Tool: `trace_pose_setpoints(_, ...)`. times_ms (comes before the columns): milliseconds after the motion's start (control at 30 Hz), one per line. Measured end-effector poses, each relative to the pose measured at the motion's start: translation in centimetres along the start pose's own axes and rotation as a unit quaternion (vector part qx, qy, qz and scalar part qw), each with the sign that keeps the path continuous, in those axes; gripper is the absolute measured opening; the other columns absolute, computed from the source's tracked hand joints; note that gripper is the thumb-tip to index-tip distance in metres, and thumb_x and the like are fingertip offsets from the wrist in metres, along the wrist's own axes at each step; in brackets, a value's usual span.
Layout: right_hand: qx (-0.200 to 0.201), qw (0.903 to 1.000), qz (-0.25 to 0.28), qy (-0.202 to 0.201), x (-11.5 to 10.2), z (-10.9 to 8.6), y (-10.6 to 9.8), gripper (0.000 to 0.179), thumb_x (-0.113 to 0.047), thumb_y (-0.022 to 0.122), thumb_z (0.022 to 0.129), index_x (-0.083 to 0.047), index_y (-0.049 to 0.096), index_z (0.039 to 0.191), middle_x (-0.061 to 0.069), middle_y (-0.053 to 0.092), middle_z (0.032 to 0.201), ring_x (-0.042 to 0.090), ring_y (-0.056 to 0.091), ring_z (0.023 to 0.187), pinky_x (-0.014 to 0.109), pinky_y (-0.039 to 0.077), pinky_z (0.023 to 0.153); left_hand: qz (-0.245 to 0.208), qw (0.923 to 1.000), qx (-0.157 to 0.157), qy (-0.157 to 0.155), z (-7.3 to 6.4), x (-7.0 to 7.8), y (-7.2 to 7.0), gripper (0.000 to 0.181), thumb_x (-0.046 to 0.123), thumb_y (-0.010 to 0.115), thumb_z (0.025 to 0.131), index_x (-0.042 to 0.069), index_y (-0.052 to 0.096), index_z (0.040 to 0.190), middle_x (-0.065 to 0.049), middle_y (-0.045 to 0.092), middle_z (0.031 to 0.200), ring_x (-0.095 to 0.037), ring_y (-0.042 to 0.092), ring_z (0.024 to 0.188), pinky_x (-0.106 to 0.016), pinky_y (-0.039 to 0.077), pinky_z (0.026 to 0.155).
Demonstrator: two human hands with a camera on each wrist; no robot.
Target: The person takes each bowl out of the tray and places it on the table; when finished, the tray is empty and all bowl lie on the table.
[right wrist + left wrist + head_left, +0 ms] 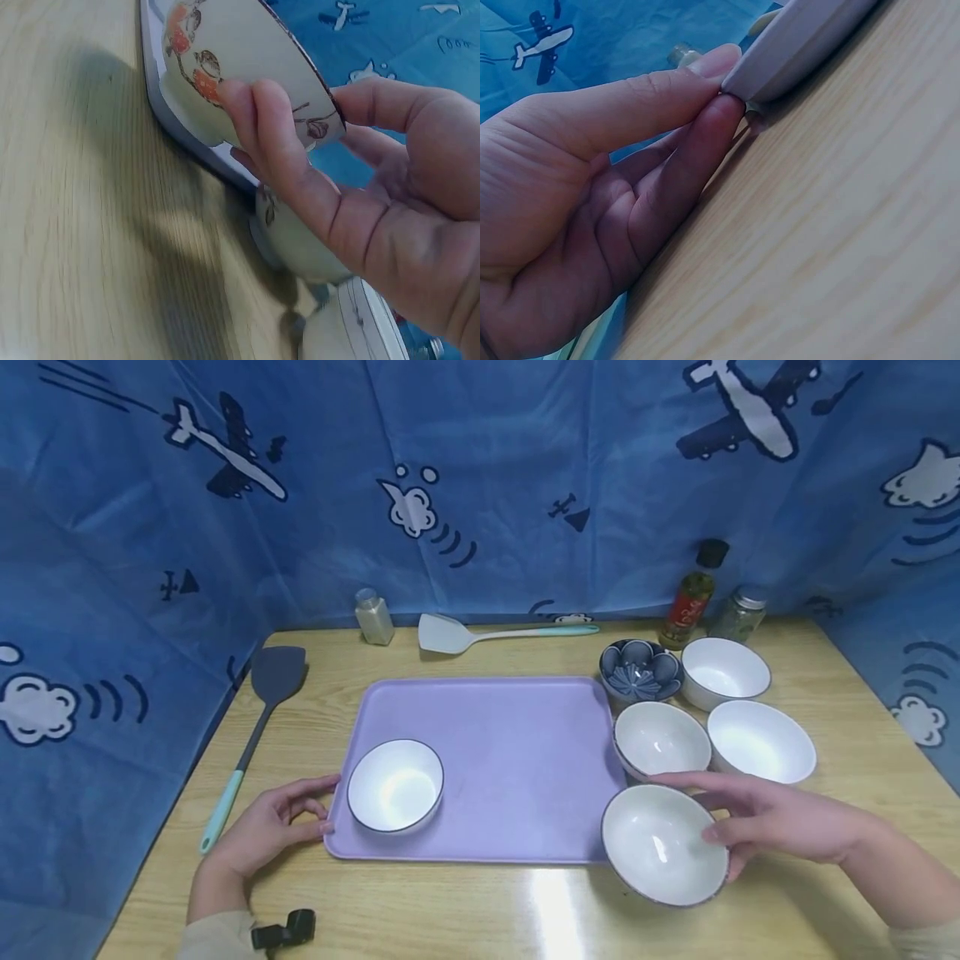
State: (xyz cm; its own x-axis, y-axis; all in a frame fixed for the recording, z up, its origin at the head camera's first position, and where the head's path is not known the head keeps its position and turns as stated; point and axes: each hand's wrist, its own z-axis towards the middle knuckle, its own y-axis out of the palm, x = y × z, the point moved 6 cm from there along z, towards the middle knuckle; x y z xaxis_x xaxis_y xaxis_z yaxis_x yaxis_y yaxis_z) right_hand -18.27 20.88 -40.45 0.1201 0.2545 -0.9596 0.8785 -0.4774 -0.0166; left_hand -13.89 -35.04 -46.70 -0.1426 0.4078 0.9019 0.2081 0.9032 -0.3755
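Hidden: held bowl (663,845) covers the front right corner of your purple tray (525,760) in the head view; your left wrist view cuts off most of the tray.
Right hand: your right hand (780,817) grips the bowl's side, fingers against its flowered outside.
Bowl position: tilted, raised over the worktop (420,910).
Left hand: your left hand (281,822) pinches the tray's left edge.

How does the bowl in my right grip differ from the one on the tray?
The held bowl is up in the air in the right grip; the tray bowl rests on the purple tray. The held bowl is at the tray's near right corner, the tray bowl near its left end. The held bowl's inside looks greyer, the tray bowl's whiter. Both are round, empty and dark-rimmed.
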Motion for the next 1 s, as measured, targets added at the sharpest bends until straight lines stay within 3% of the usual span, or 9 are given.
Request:
trace_pose_setpoints(167,-0.008,0.9999,0.002,-0.014,0.4,-0.6,-0.8,0.064,0.005,0.045,0.1,-0.01,0.023,0.158,0.0,0.048,0.141,0.019,0.059,0.117,0.055,0.057,0.074,-0.006,1.0,0.0,0.002,0.0,-0.1,-0.1,0.072,0.019,0.081,0.083,0.004,0.048,0.146,-0.017,0.066,0.109,-0.01,0.064,0.094,-0.017,0.05,0.083)
trace_pose_setpoints(633,-0.041,0.9937,0.081,-0.065,2.0,-1.2,-1.6,0.065,0.013,0.035,0.1,-0.003,0.016,0.159,-0.014,0.031,0.16,0.019,0.056,0.119,0.055,0.056,0.077,-0.011,0.9999,-0.006,0.003,0.1,0.1,0.0,0.071,0.016,0.08,0.085,0.002,0.047,0.146,-0.016,0.065,0.11,-0.009,0.064,0.093,-0.018,0.052,0.081)
trace_pose_setpoints(1000,-0.039,0.9954,0.046,-0.075,2.4,-1.4,-1.9,0.066,0.013,0.037,0.1,-0.003,0.013,0.159,-0.011,0.033,0.159,0.011,0.052,0.127,0.056,0.056,0.074,-0.01,0.9999,-0.003,-0.002,0.0,0.1,0.1,0.072,0.017,0.081,0.084,0.002,0.048,0.146,-0.018,0.064,0.112,-0.009,0.063,0.093,-0.019,0.052,0.081)
